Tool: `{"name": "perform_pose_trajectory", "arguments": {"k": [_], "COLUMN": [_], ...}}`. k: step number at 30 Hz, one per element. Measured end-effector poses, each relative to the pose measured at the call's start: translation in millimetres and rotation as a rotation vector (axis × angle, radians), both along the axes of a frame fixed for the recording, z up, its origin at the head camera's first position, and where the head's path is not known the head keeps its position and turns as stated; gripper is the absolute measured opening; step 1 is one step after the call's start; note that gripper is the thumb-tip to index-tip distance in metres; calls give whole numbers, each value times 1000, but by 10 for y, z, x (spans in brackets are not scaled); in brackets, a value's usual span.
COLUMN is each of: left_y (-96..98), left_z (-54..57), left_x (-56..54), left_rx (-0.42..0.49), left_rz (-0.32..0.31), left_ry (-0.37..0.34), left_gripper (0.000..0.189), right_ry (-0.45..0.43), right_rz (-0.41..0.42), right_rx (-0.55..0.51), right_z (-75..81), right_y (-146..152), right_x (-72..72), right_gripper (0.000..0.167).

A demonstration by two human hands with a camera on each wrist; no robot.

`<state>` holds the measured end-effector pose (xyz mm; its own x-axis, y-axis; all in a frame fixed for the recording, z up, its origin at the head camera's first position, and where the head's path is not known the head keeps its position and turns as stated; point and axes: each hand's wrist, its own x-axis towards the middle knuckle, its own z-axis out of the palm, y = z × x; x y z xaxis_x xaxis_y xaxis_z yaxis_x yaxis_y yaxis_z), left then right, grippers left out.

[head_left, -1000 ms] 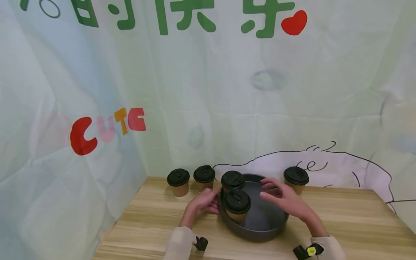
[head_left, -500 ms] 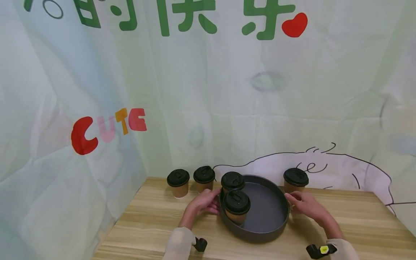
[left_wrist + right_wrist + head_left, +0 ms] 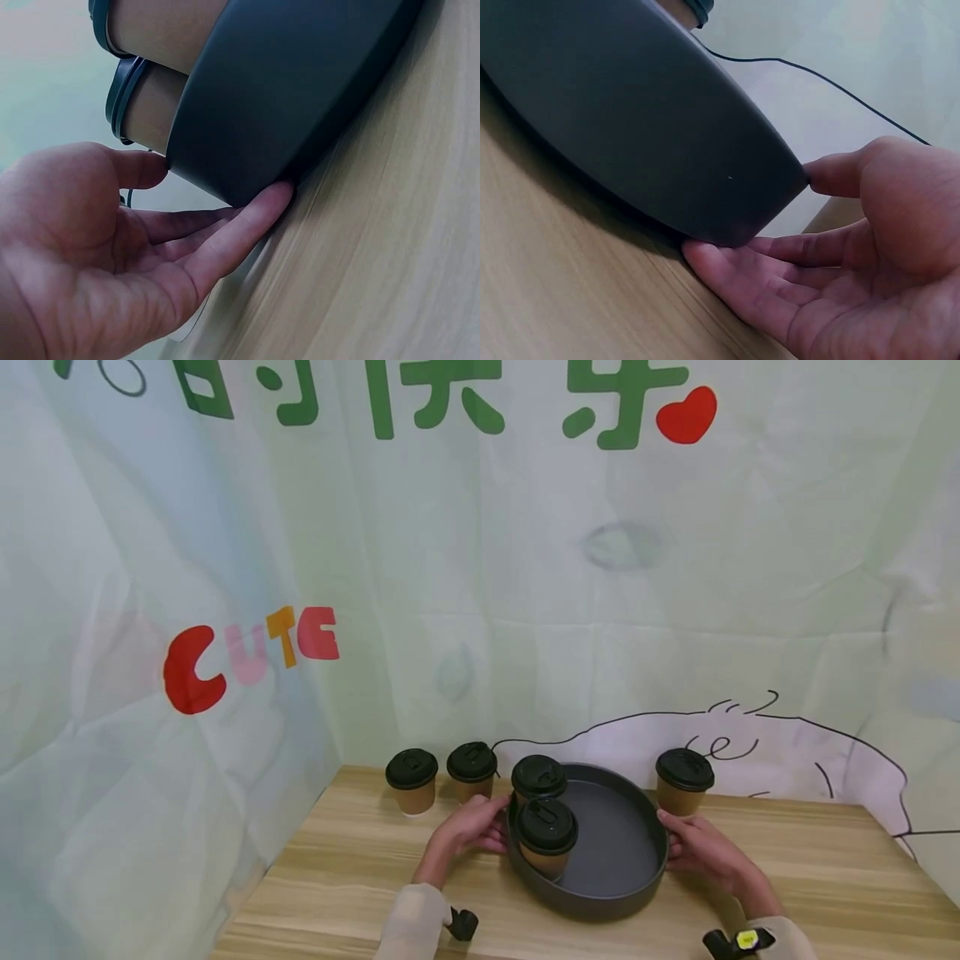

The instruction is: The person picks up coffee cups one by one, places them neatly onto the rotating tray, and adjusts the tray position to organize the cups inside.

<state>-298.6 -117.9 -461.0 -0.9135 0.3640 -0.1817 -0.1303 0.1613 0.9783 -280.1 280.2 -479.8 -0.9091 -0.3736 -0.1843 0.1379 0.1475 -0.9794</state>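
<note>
A dark grey round tray [image 3: 611, 847] with a raised wall sits in front of me on the table. Two brown paper cups with black lids stand inside its left part: a front cup [image 3: 549, 835] and a rear cup [image 3: 538, 775]. My left hand [image 3: 474, 824] grips the tray's left side, thumb at the rim and fingers curled at the bottom edge, as the left wrist view shows. On the opposite side my right hand [image 3: 703, 852] holds the tray likewise; in the right wrist view its thumb [image 3: 836, 174] touches the rim and its fingers reach under the base.
Behind the left hand stand two more lidded cups, an outer cup [image 3: 412, 782] and an inner cup [image 3: 472, 771]. Another lidded cup [image 3: 683, 781] is just behind my right hand. A printed cloth [image 3: 480, 568] hangs along the back of the wooden table [image 3: 337, 877].
My right hand has moved from above the tray out to its right side and now grips the wall there. The left hand, the tray and the cups look about the same.
</note>
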Motion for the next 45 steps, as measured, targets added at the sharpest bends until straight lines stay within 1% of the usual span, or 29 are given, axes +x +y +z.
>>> {"name": "perform_pose_trajectory", "arguments": {"k": [8,15,18,20,25,27,29,33,36,38,41,43,45], "left_y": [-6,-7,-9,-9,0,3,5,4,1,1,0,0,0], "left_z": [40,16,1,-6,-6,-1,5,13,24,31,31,19,8], "left_x": [35,25,17,12,7,5,5,8,17,23,27,24,26], "left_rx": [-11,-6,-3,-2,4,5,4,-1,-2,-2,-2,4,13], "left_rz": [10,-6,-7,-5,-2,-1,-1,-2,-4,-7,-4,-3,-2], "left_ry": [6,21,23,24,23,20,18,16,20,23,25,23,24], "left_gripper": [48,50,49,49,48,47,47,47,48,49,48,46,45], "right_ry": [-27,-24,-24,-24,-45,-60,-56,1,25,29,18,-7,-42], "right_rz": [48,-18,-19,9,113,121,105,26,-21,-7,47,82,91], "right_rx": [-61,-12,-10,-33,-85,-82,-76,-46,-18,-24,-65,-91,-98], "right_z": [5,-18,-20,-23,-30,-29,-27,-27,-27,-30,-34,-36,-32], "right_y": [36,10,5,22,116,147,155,99,48,46,79,117,149], "right_x": [-3,7,11,7,0,1,1,2,5,4,-3,-6,-2], "right_gripper": [47,51,49,48,48,47,48,56,59,59,57,55,53]}}
